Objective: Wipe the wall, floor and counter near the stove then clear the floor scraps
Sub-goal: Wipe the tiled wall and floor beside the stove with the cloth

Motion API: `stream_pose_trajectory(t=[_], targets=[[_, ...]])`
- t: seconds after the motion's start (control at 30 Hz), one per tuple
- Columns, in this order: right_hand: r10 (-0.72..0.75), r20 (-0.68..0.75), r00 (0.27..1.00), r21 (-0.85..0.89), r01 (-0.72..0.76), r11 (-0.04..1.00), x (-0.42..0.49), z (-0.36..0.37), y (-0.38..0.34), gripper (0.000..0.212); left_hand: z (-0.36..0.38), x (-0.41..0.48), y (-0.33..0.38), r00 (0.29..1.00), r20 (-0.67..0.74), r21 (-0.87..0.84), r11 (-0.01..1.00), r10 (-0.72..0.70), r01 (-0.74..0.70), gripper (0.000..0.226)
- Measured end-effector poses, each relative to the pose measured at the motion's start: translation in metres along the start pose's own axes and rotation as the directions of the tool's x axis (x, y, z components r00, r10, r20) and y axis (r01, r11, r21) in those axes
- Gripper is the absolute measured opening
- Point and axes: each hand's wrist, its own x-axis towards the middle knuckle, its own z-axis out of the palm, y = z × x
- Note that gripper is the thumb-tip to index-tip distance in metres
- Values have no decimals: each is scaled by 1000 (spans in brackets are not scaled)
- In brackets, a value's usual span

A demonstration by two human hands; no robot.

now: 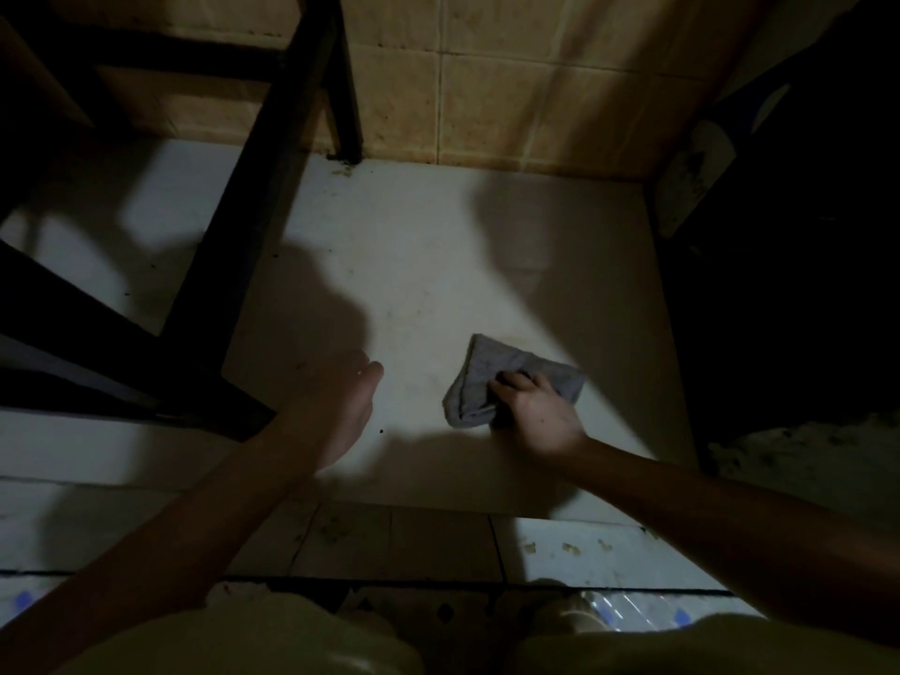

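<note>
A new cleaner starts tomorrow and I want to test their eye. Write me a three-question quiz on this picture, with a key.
1. True or false: the left hand is open and holds nothing.
2. What do the fingers of the right hand curl on? A) a brush B) a grey cloth C) a sponge
3. Fill in: the cloth lies on the pale ____, short of the tan tiled wall.
Key: 1 true; 2 B; 3 floor.
</note>
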Motion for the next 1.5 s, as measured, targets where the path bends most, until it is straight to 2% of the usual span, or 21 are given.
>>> stream_pose_trajectory(t=[0.07, 0.2, 0.37, 0.47, 0.57, 0.7, 0.83, 0.93, 1.0, 1.2, 1.37, 1.43, 1.5], targets=[[-71, 58, 996, -23, 73, 997, 6, 2, -10, 52, -2, 2, 0, 998, -38, 3, 999, 52, -52, 16], [-208, 211, 955, -98, 233, 968, 19, 0, -19, 53, -3, 11, -2, 999, -38, -18, 999, 38, -39, 20], [-336, 154, 929, -156, 358, 920, 52, -22, -22, 52, -12, 5, -5, 993, -94, -17, 997, 75, -76, 17], [-352, 112, 929, -154, 366, 918, 79, -35, -25, 53, -15, -2, -8, 998, -53, -76, 997, 23, -26, 19], [-275, -16, 961, -101, 272, 957, 107, -46, -24, 53, -18, -7, -13, 999, 1, -84, 996, -39, 39, 25], [16, -166, 986, 48, -8, 999, 135, -56, -13, 52, -20, -10, -2, 998, 5, -110, 992, -65, 65, 26], [174, -214, 961, 165, -140, 976, 153, -72, -4, 49, -24, -15, 8, 996, 17, -98, 991, -89, 90, 30], [219, -223, 950, 187, -179, 966, 158, -76, -9, 44, -30, -18, 2, 986, 22, -96, 981, -164, 166, 33], [166, -222, 961, 164, -131, 978, 158, -72, -18, 43, -28, -20, 4, 983, 38, -73, 981, -179, 181, 33], [-182, -199, 963, 42, 194, 980, 130, -39, -45, 43, -19, -19, 11, 985, 34, -62, 983, -170, 172, 39], [-292, 101, 951, 36, 290, 956, 71, -11, -41, 49, -25, -21, 18, 970, 56, -26, 971, -237, 239, 34], [-351, 93, 932, 33, 349, 937, 39, -2, -31, 51, -26, -26, 23, 978, 57, -1, 979, -203, 203, 31], [-348, 83, 934, 95, 340, 936, 9, 6, -24, 51, -25, -30, 28, 982, 78, 2, 986, -169, 169, 29]])
